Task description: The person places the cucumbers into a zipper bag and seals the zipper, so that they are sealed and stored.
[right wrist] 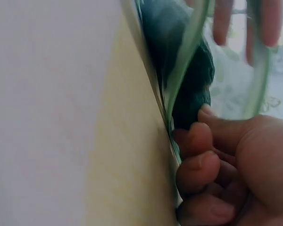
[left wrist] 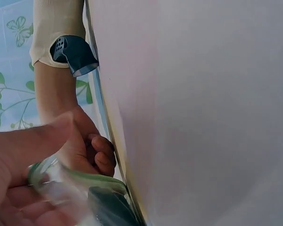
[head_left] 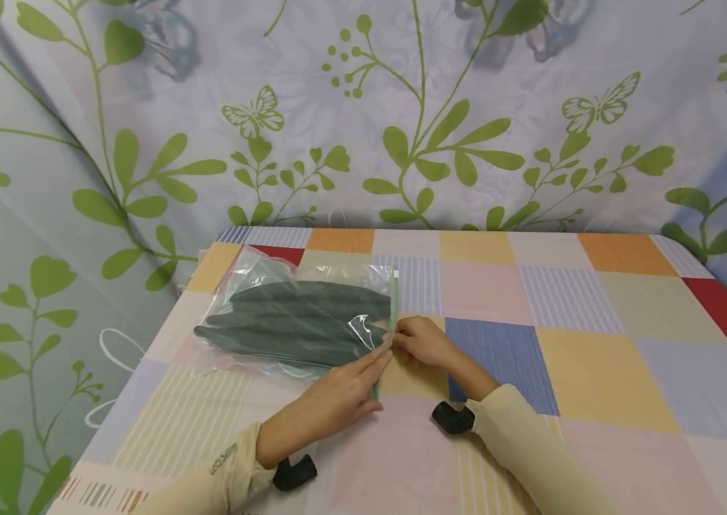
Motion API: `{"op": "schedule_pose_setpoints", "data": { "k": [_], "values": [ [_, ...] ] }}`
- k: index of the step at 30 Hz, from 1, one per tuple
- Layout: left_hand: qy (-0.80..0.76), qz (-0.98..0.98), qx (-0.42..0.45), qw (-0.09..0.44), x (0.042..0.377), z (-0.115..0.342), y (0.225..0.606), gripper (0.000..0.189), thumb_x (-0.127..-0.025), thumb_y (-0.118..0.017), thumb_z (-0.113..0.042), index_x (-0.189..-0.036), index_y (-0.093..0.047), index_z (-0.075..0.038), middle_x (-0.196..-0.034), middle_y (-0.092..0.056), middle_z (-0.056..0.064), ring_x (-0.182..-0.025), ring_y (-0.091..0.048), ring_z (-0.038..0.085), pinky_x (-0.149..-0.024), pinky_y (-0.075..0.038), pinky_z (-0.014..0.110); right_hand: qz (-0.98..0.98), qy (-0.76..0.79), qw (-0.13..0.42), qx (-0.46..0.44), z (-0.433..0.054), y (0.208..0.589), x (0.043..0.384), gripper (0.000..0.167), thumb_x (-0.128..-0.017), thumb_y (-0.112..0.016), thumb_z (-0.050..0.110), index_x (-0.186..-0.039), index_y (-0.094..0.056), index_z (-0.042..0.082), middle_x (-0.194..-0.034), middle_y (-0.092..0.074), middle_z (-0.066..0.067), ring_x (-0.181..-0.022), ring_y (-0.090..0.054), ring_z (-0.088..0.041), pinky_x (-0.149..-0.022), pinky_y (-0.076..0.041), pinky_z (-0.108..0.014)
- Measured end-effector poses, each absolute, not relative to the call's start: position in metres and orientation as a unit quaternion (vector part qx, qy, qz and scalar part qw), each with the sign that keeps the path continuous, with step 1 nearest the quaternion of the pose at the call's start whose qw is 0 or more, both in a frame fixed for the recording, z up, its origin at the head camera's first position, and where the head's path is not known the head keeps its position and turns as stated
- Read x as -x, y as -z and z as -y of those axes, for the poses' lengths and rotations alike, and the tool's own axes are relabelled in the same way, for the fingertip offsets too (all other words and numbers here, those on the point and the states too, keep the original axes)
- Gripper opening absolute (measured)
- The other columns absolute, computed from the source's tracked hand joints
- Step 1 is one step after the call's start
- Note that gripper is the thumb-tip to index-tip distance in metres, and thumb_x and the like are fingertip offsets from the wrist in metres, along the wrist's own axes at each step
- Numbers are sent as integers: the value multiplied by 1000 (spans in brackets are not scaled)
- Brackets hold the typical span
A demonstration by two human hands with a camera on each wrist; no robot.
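A clear zip bag [head_left: 260,268] lies flat on the table with several long dark green cucumbers [head_left: 299,318] inside. Its green zip strip [head_left: 394,300] runs along the right end; in the right wrist view the strip [right wrist: 188,52] parts into two bands. My right hand [head_left: 424,342] pinches the bag's edge at that end, fingers curled, close against the cucumber tips [right wrist: 193,106]. From the near side my left hand [head_left: 344,390] reaches over the bag's corner, its straight fingers touching the zip strip and its thumb held apart. Bag film overlaps the left fingers [left wrist: 33,202] in the left wrist view.
A patchwork-print cloth [head_left: 620,379] covers the table. Behind it hangs a curtain [head_left: 466,86] with green leaves and butterflies. Black wrist-worn devices [head_left: 453,417] stick out at both cream sleeves [head_left: 530,443].
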State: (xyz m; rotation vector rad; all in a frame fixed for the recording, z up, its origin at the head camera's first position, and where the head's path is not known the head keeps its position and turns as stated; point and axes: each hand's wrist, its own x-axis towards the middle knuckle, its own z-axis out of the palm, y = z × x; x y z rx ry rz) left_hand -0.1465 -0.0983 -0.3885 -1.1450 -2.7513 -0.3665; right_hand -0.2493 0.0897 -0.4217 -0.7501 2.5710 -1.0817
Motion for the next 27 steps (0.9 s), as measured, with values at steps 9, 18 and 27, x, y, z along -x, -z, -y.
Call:
{"op": "schedule_pose_setpoints", "data": {
  "k": [9,18,27],
  "values": [
    [44,916,394,63,146,98,390,74,-78,-65,-47,-137,-41,-8,-132,-51,10,-118,-52,20,-81,-51,28,-883,396,118,221,-111,418,261,23,-89,-57,15,-101,-60,-4,-63,-61,-8,-47,-53,-11,-47,-45,-25],
    [24,924,381,-18,228,91,343,56,-87,-54,-45,-134,-47,-15,-119,-62,5,-102,-61,20,-78,-52,36,-889,415,117,157,-117,397,311,30,-92,-53,20,-116,-49,3,-109,-63,-21,-70,-64,-22,-57,-48,-31],
    [6,957,283,-66,329,68,354,37,-94,-47,-19,-131,-48,-12,-123,-57,8,-112,-55,23,-87,-47,39,-871,463,115,114,-92,402,333,27,-91,-54,19,-114,-52,5,-112,-63,-19,-73,-65,-25,-52,-41,-25]
  ]
}}
